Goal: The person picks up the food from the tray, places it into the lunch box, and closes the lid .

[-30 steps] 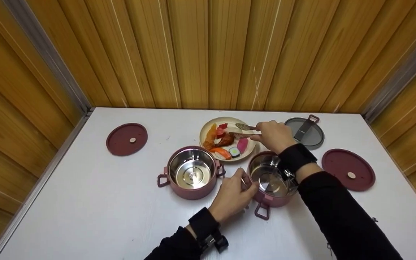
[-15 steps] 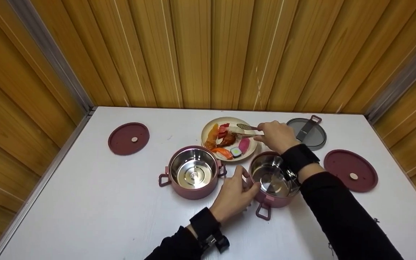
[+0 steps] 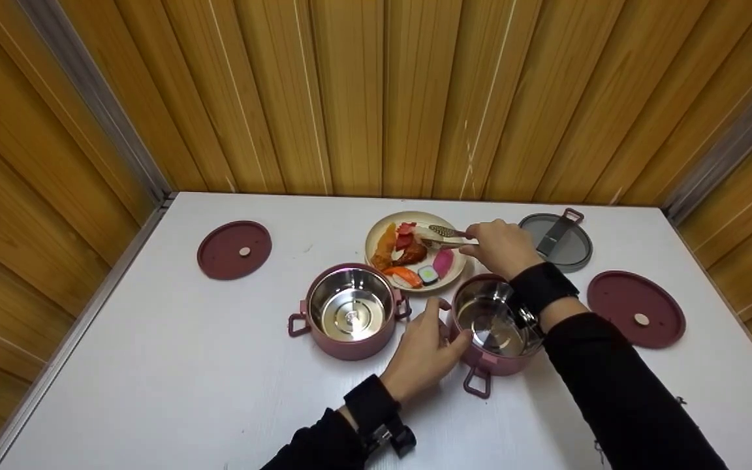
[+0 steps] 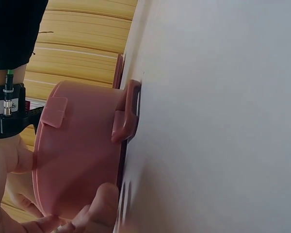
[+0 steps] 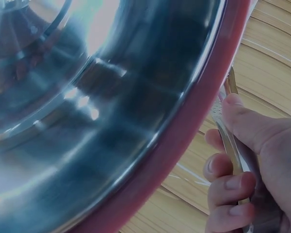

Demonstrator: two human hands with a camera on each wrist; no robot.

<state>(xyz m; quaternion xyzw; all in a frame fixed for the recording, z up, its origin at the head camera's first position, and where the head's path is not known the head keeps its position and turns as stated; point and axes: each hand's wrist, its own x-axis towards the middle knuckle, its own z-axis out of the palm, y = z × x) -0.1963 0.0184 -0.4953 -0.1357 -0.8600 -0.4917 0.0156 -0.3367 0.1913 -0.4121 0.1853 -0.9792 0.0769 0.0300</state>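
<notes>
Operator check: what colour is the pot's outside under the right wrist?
Dusty pink; the pot shows best from left wrist.

There are two pots (image 3: 351,350) (image 3: 497,367), three lids (image 3: 234,253) (image 3: 570,249) (image 3: 634,308), one plate (image 3: 408,216).

On the white tabletop (image 3: 154,365), a cream plate (image 3: 408,217) carries food pieces (image 3: 413,253). At the plate's right edge the right hand (image 3: 501,247) grips tongs (image 3: 442,232), their tips over it. In front of the plate, to the right, the left hand (image 3: 423,352) holds a maroon steel-lined pot (image 3: 510,367); a matching pot (image 3: 350,350) stands front-left of the plate. Maroon lids (image 3: 234,251) lie either side of it.
</notes>
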